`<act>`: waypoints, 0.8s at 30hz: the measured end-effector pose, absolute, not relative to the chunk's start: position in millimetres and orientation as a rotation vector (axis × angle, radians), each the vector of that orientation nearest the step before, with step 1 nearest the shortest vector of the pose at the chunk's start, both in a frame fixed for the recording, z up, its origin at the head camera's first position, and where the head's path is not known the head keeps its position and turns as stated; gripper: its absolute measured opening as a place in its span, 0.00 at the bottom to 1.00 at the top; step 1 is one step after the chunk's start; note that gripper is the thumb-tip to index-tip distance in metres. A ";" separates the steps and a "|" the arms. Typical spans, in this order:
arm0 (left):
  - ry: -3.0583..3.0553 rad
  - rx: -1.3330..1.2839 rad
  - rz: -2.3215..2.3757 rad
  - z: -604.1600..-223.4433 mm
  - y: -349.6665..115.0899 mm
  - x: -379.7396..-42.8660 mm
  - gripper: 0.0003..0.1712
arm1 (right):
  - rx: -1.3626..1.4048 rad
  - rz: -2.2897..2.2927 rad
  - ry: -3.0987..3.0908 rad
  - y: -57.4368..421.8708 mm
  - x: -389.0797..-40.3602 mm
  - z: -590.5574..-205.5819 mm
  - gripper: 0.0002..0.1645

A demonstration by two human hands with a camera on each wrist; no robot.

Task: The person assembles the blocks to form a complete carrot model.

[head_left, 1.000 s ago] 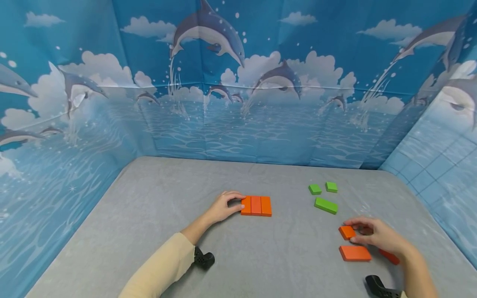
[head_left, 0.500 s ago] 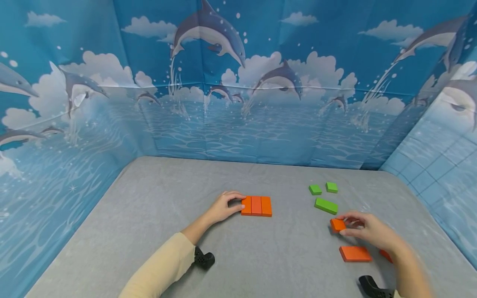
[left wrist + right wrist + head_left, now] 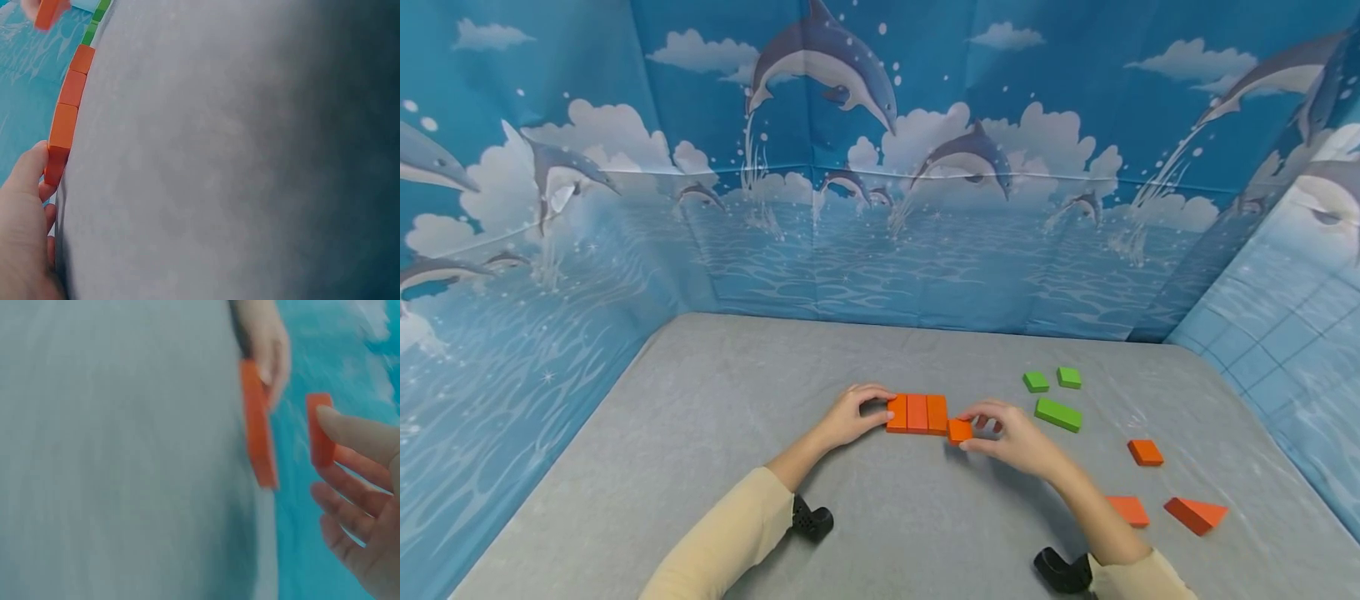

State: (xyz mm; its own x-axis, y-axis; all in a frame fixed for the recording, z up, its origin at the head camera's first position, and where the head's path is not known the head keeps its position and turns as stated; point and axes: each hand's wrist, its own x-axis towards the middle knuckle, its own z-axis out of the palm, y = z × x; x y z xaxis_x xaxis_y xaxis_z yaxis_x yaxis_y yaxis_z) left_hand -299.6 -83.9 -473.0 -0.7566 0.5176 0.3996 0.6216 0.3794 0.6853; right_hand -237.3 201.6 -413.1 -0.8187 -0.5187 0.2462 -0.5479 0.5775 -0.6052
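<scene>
Three orange blocks (image 3: 917,414) lie side by side in a row on the grey table cover. At the row's left end my left hand (image 3: 852,417) pinches the leftmost block between thumb and fingers; the thumb is against it in the left wrist view (image 3: 26,172). My right hand (image 3: 1018,440) pinches a small square orange block (image 3: 959,431) just off the row's right end, a little nearer to me. In the right wrist view this small block (image 3: 320,440) is between thumb and index finger, raised off the cover, with the other fingers spread loosely.
At right lie an orange square block (image 3: 1146,452), an orange triangular block (image 3: 1197,515) and an orange rectangular block (image 3: 1129,510) partly behind my right forearm. Farther back are two small green blocks (image 3: 1036,382) and a longer green block (image 3: 1058,414). A dolphin-print curtain (image 3: 880,250) borders the table.
My right hand has carried the small orange block left from the right-hand pieces to the row's right end, uncovering an orange square and the triangular block. My left hand has stayed in place.
</scene>
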 end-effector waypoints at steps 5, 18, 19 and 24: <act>-2.522 -1.038 -1.308 -472.9 -83.8 -300.0 0.17 | 0.968 1.000 -2.747 167.0 -242.5 -422.1 0.20; -2.547 -1.018 -1.295 -474.4 -84.8 -302.4 0.17 | 1.005 0.787 -2.727 135.6 -244.3 -431.4 0.20; -2.548 -1.016 -1.294 -474.4 -84.7 -302.4 0.17 | 1.002 0.779 -2.725 135.2 -244.3 -432.1 0.20; -2.558 -1.008 -1.293 -473.6 -84.4 -301.6 0.17 | 0.989 0.692 -2.703 133.2 -245.0 -436.6 0.21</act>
